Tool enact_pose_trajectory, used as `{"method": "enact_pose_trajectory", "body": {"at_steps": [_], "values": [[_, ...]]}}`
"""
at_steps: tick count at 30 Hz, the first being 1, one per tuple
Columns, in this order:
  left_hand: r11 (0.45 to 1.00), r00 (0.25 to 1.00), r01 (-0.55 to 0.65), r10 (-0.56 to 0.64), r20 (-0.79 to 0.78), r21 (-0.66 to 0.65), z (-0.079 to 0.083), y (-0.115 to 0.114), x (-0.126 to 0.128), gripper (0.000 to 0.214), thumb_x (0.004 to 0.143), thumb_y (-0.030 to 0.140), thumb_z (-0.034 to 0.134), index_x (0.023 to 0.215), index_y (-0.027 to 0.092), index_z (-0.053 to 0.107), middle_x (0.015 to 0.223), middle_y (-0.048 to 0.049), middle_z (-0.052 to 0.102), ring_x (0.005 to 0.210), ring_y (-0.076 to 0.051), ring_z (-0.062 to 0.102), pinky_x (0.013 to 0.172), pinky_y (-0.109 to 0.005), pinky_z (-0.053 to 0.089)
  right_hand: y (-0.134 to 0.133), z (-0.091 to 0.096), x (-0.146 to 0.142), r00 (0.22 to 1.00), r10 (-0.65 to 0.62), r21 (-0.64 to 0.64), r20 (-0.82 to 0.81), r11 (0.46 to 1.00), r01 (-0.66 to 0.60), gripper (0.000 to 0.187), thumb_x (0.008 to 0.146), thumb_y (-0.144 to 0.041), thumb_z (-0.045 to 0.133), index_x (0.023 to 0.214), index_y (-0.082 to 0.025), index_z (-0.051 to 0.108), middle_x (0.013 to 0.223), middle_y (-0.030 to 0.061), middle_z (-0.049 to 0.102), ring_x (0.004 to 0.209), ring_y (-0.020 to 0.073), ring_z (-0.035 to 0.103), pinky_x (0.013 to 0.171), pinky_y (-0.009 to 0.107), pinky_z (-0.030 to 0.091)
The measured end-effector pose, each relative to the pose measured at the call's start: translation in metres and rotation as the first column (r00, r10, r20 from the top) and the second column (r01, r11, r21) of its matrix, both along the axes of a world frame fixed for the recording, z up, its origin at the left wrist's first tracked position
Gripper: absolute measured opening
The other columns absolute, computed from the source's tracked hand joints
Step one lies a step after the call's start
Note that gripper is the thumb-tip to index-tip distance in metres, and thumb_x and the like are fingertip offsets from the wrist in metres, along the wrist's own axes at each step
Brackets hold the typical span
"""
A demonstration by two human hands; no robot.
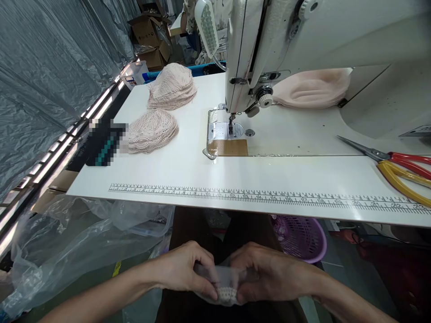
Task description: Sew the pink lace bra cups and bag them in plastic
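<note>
Over my lap, below the table's front edge, both hands grip a small clear plastic bag [224, 273]. Inside or behind its film sits something white and bumpy [227, 294], perhaps knitted or beaded; its kind is not clear. My left hand [190, 269] pinches the left side, thumb at the bottom. The right hand [266, 273] has fingers and thumb closed on the other side. Part of the bag is hidden by the fingers.
A sewing machine [247, 58] stands on the white table [161, 172]. Two stacks of pale pink lace pieces [172, 85] lie left, pink fabric [313, 87] behind the needle. Scissors [387, 157] rest at right. Below are a purple basket [303, 237] and plastic sheeting [87, 251].
</note>
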State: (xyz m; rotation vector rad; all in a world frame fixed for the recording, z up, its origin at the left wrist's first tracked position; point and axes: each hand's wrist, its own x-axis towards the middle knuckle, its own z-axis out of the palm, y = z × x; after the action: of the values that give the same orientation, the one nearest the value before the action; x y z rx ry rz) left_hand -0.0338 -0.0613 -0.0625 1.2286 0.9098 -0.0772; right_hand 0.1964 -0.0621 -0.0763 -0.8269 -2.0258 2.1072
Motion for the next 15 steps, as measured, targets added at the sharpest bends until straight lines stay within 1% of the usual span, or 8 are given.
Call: {"method": "enact_pose_trajectory", "body": {"at_steps": [3,5,7,10,12,15], "values": [[1.0,1.0,0.003,-0.003,0.019,0.016,0.0012,-0.0001,-0.0005,0.035,0.058,0.048,0.083,0.074,0.017,0.076,0.064,0.0037,0.054,0.057,-0.007,0.043,0.049,-0.019,0.026,0.0002,0.0002,-0.0015,1.0,-0.011,0.034,-0.025,0.999,0.012,0.009,0.07,-0.016,0.071,0.079,-0.015,0.073,0.067,-0.004,0.057,0.058,0.0082,0.048,0.053,0.018,0.033],[1.0,1.0,0.0,0.0,0.027,0.016,0.0021,-0.0003,-0.0009,0.036,0.057,0.048,0.083,0.073,0.016,0.076,0.064,0.0037,0.054,0.057,-0.007,0.044,0.049,-0.019,0.027,0.0007,-0.0001,-0.0006,0.999,-0.02,0.034,-0.035,0.999,0.021,0.008,0.071,-0.02,0.072,0.077,-0.015,0.072,0.067,-0.0041,0.055,0.058,0.0083,0.048,0.053,0.018,0.034],[1.0,1.0,-0.002,0.002,0.024,0.019,0.0027,-0.0005,-0.0013,0.037,0.058,0.048,0.083,0.073,0.015,0.075,0.065,0.0033,0.055,0.058,-0.008,0.045,0.05,-0.018,0.028,0.0014,-0.0005,0.001,0.999,-0.025,0.02,-0.04,0.999,0.026,0.013,0.072,-0.027,0.073,0.074,-0.014,0.071,0.069,-0.0035,0.056,0.059,0.0086,0.049,0.053,0.018,0.034],[1.0,1.0,0.006,-0.007,0.014,0.03,0.0024,-0.0004,-0.0017,0.035,0.061,0.047,0.081,0.073,0.015,0.075,0.067,0.0028,0.055,0.059,-0.008,0.046,0.051,-0.018,0.029,0.0021,-0.0005,0.0022,0.999,-0.02,-0.01,-0.025,1.0,0.02,0.02,0.071,-0.033,0.074,0.074,-0.014,0.07,0.073,-0.0021,0.057,0.061,0.0091,0.051,0.051,0.018,0.034],[0.999,1.0,0.014,-0.014,0.009,0.032,0.0012,-0.0003,-0.0017,0.034,0.063,0.047,0.08,0.075,0.015,0.075,0.068,0.0028,0.055,0.06,-0.008,0.046,0.051,-0.018,0.029,0.0024,-0.0002,0.0015,0.999,-0.027,-0.023,-0.02,0.999,0.026,0.021,0.07,-0.034,0.075,0.074,-0.014,0.07,0.074,-0.0019,0.057,0.062,0.0092,0.051,0.05,0.018,0.034],[1.0,1.0,0.019,-0.019,-0.003,0.013,-0.0011,-0.0011,-0.0004,0.037,0.062,0.047,0.081,0.082,0.016,0.075,0.067,0.0034,0.053,0.061,-0.009,0.044,0.051,-0.018,0.029,0.0025,-0.0008,0.0001,0.997,-0.046,-0.031,-0.061,0.999,0.045,0.017,0.07,-0.031,0.074,0.075,-0.015,0.071,0.076,-0.002,0.057,0.063,0.0092,0.052,0.053,0.018,0.036]]}}
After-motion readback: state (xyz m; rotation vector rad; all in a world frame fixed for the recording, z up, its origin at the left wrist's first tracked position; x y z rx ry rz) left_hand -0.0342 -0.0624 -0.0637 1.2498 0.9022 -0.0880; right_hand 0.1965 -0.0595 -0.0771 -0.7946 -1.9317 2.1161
